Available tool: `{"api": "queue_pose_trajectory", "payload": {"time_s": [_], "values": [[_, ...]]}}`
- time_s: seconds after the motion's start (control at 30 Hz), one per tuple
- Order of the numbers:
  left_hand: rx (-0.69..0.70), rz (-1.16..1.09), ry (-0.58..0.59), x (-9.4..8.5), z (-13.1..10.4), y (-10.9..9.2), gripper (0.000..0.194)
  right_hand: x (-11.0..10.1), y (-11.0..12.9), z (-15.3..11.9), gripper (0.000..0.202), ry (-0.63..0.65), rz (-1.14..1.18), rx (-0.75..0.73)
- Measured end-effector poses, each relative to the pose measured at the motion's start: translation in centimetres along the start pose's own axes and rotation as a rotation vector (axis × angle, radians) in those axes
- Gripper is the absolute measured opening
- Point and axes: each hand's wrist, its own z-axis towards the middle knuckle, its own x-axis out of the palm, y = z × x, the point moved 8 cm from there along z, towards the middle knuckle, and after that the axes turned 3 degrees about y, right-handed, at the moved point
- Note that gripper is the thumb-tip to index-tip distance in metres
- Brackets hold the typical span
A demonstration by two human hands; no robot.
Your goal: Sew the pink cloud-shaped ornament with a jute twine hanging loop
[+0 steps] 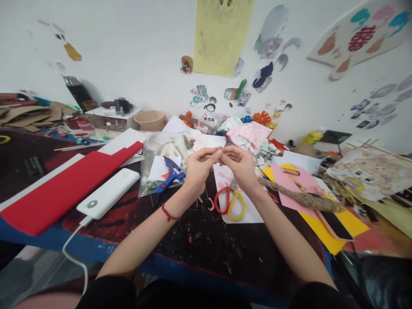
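Observation:
My left hand (202,165) and my right hand (238,165) meet at the fingertips above the middle of the dark table. Both are pinched closed; whatever lies between the fingertips is too small or hidden to make out. Just below my right hand lie scissors (237,206) with one red and one yellow handle, on a white sheet (249,214) with pink shapes. To the left of my left hand, a blue glue gun (170,175) rests on a clear plastic bag (146,171). A small pink curved piece (210,204) lies beside the scissors.
On the left are red paper (74,184) and a white power bank (109,193) with a cable. At right lie pink paper (289,195), twine (302,198) and a phone (334,225). A round container (149,121) and pink cloth (249,135) stand further back.

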Motion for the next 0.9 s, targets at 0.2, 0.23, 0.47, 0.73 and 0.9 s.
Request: {"api": "queue_pose_trajectory", "payload": {"time_s": [0.2,0.23,0.47,0.73,0.9], "values": [[0.199,0.003,-0.191,-5.0,3.5,-4.9,0.018,3.1,-2.7,5.9,0.033,0.138,-0.137,0.067],[0.271,0.028,-0.215,-5.7,3.8,-6.3,0.015,3.2,-4.1,7.2,0.029,0.146,-0.202,0.102],[0.345,0.179,-0.169,-7.9,4.6,-10.8,0.009,4.7,-14.0,13.1,0.039,0.187,-0.595,0.343],[0.32,0.527,0.014,-6.2,5.6,-11.1,0.013,2.6,-12.6,15.3,0.038,0.048,-0.445,0.314],[0.401,0.703,0.108,-1.2,5.8,-11.2,0.016,-3.9,-5.2,13.7,0.03,-0.184,-0.153,0.123]]}}
